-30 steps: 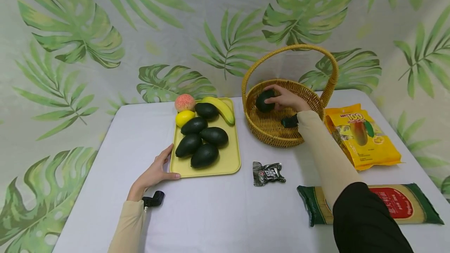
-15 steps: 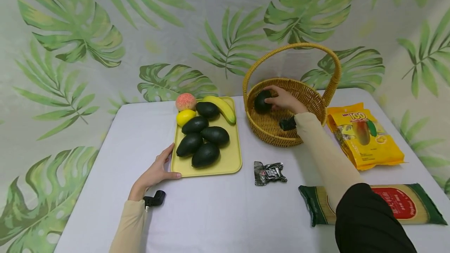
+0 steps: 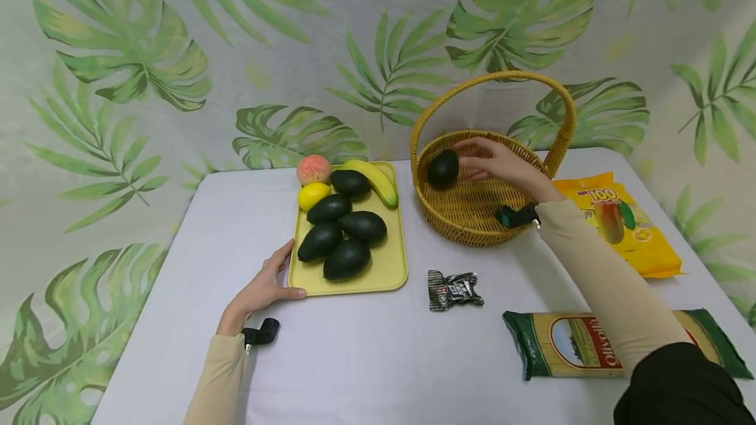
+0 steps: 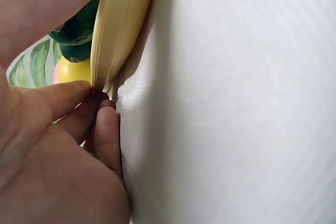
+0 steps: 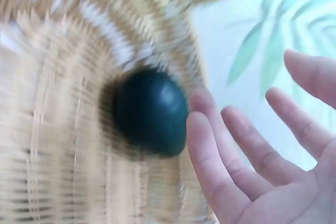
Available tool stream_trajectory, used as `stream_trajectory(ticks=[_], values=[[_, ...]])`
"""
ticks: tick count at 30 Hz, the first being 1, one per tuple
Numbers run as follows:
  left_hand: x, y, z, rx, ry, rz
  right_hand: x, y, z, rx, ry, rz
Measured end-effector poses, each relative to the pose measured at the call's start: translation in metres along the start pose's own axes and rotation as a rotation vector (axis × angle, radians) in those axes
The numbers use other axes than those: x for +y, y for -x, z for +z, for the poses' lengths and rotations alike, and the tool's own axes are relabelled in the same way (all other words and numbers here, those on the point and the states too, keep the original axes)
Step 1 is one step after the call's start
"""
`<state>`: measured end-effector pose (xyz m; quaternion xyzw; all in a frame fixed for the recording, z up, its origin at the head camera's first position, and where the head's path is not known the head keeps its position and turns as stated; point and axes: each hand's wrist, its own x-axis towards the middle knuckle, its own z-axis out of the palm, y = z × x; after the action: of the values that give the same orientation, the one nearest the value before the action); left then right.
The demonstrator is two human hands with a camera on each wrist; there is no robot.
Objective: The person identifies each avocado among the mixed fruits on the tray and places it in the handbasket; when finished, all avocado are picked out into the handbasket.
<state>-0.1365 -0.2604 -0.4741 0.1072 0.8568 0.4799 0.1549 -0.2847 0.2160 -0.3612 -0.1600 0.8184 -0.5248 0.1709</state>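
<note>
A dark green avocado (image 3: 443, 170) lies against the left inner side of the wicker basket (image 3: 472, 236). My right hand (image 3: 496, 166) is over the basket just right of it; in the right wrist view its fingers (image 5: 257, 145) are spread, with nothing between them and the palm. My left hand (image 3: 260, 289) holds the near left corner of the yellow tray (image 3: 386, 274), thumb along the front edge and fingertips (image 4: 107, 124) at the side rim. On that tray lie several avocados (image 3: 346, 260), a lemon (image 3: 314, 195), a banana (image 3: 378, 180) and a peach (image 3: 314, 170).
A small black-and-silver wrapped packet (image 3: 455, 290) lies between tray and basket, nearer the front. Right of the basket is a yellow candy bag (image 3: 634, 228), partly behind the right sleeve. A spaghetti pack (image 3: 567, 344) lies under the right forearm. A leaf-patterned cloth hangs behind the table.
My right hand has let go of the avocado in the basket and drawn back to the right, its fingers opening. The left hand stays at the tray corner.
</note>
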Motion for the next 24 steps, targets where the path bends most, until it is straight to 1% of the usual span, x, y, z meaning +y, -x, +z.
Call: stream_trajectory(ticks=[3,5,8,11,14,18,21,24], values=[[-0.001,-0.001,0.000,0.001,-0.012,0.000,-0.009,0.011,0.007,-0.041,-0.016,-0.038],[-0.002,-0.001,0.000,0.002,-0.018,0.001,-0.016,0.016,0.016,-0.085,-0.014,-0.068],[-0.003,-0.001,0.000,0.002,-0.026,0.005,-0.026,0.020,0.033,-0.186,-0.017,-0.132],[-0.003,-0.001,0.000,0.002,-0.024,0.009,-0.034,0.019,0.053,-0.291,-0.004,-0.186],[-0.002,-0.001,0.000,0.002,-0.017,0.009,-0.038,0.014,0.074,-0.388,0.003,-0.202],[-0.002,-0.001,0.000,0.005,-0.009,0.003,-0.037,0.000,0.099,-0.485,0.028,-0.192],[-0.002,-0.001,0.000,0.007,-0.009,0.003,-0.033,-0.013,0.115,-0.524,0.062,-0.204],[-0.003,0.000,0.000,0.009,-0.013,0.001,-0.028,-0.027,0.128,-0.540,0.092,-0.223]])
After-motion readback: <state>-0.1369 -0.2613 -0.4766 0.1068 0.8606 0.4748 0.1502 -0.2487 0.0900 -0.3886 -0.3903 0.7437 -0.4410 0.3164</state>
